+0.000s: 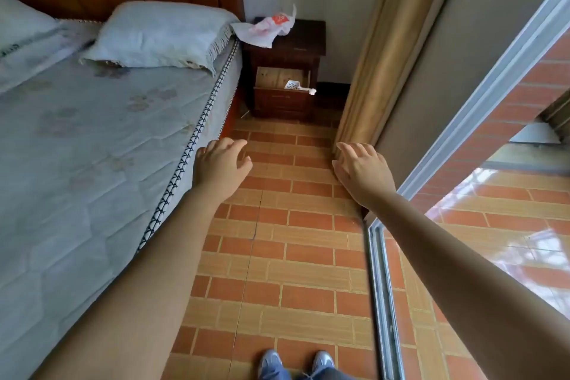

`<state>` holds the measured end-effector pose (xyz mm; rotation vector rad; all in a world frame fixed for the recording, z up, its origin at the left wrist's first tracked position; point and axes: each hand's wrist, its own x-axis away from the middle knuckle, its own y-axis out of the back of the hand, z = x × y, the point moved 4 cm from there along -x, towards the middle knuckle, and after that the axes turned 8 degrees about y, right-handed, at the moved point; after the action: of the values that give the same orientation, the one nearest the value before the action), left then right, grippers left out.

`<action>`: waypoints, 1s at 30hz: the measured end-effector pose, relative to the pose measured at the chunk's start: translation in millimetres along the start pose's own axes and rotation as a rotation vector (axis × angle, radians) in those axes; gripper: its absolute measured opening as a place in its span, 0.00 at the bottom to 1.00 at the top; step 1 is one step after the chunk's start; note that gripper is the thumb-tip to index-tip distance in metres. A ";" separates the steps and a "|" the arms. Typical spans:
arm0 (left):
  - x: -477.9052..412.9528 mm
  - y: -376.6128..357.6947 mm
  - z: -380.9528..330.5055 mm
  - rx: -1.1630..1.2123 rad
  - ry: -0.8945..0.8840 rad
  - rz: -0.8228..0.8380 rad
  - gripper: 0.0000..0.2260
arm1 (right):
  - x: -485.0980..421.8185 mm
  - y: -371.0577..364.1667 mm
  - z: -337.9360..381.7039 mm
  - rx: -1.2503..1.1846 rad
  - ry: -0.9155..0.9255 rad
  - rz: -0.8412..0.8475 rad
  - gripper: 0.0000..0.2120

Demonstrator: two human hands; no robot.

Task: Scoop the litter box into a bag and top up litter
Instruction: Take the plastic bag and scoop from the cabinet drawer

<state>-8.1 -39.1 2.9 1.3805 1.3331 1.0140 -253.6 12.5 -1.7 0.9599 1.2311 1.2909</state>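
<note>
A white slotted litter scoop [295,86] lies in the pulled-out drawer [282,92] of a dark wooden nightstand [303,40] at the far end of the aisle. A crumpled white plastic bag with red print [266,29] rests on the nightstand's top, hanging over its left edge. My left hand [220,163] is stretched forward above the floor beside the bed, fingers loosely curled, holding nothing. My right hand [362,171] reaches forward near the curtain's bottom, fingers spread, empty. No litter box is in view.
A bed with a grey mattress [92,148] and a pillow [160,32] fills the left side. A beige curtain [388,40] and a sliding glass door frame [382,287] bound the right. A narrow brick-patterned tile floor [293,256] runs between them. My shoes [296,364] show at the bottom.
</note>
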 end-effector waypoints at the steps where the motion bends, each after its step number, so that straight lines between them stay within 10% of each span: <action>1: -4.1 2.5 2.3 0.005 -0.003 -0.010 0.20 | -3.8 0.6 1.3 -0.007 -0.013 -0.019 0.22; 30: -300.7 -26.6 -71.6 -0.028 -0.017 0.004 0.20 | -277.8 -3.8 -132.3 -0.008 -0.019 0.048 0.23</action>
<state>-104.3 -334.0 5.7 1.3688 1.2994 1.0175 -350.5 -279.4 6.2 0.9987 1.1937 1.3205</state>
